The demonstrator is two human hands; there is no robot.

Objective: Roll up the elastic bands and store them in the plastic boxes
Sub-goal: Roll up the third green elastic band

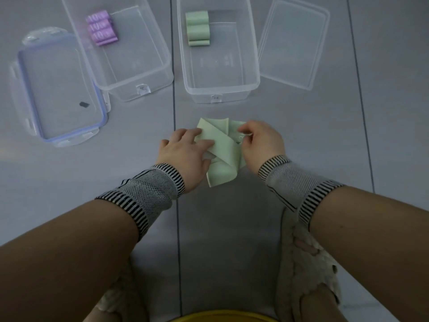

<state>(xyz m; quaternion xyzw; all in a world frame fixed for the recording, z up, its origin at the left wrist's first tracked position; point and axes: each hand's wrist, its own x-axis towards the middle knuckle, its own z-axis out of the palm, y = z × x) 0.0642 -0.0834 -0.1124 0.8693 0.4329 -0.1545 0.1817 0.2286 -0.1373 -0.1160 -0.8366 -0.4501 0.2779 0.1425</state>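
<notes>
A limp, light green band, apparently stretchy, is pinned by the left hand and pinched by the right hand, best gripped at its ends.

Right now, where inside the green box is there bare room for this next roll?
The right box holds three green rolls stacked at its far left corner. Its near half and right side are bare. The floor between both hands and the boxes is free too; the far left corner is crowded.
</notes>
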